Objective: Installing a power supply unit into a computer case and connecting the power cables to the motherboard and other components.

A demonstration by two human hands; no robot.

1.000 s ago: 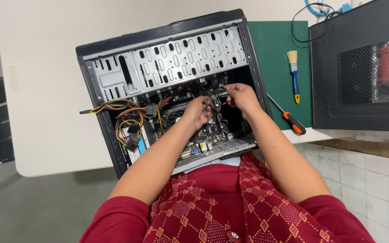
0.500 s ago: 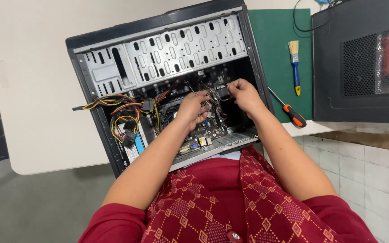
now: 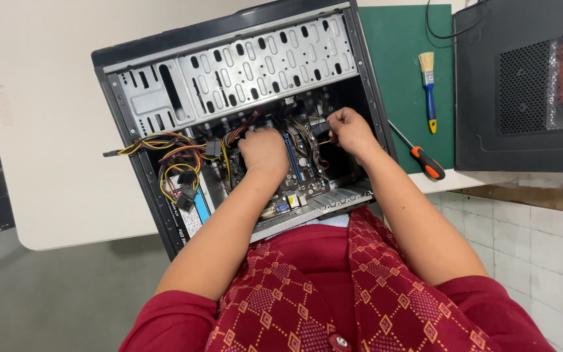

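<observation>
An open black computer case (image 3: 125, 58) lies on its side on a white table (image 3: 40, 143). Both my hands reach inside it over the motherboard (image 3: 301, 173). My left hand (image 3: 263, 151) is curled, fingers down among the wires at the board's upper left. My right hand (image 3: 350, 130) pinches thin cables (image 3: 311, 130) near the board's upper right. A bundle of yellow, red and black power wires (image 3: 171, 163) spills at the left, beside the power supply (image 3: 190, 212). The perforated metal drive cage (image 3: 255, 62) fills the case's far half.
A green mat (image 3: 399, 58) lies right of the case, with a blue-handled brush (image 3: 429, 88) and an orange-and-black screwdriver (image 3: 421, 160) on it. A second black case with a mesh panel (image 3: 522, 85) stands at the far right. White tiled floor (image 3: 542, 234) shows below the table's edge.
The view has drifted, so the case sits a little lower and further right in the frame. My left hand has moved slightly up and left, deeper among the wires; my right hand stays on the cables.
</observation>
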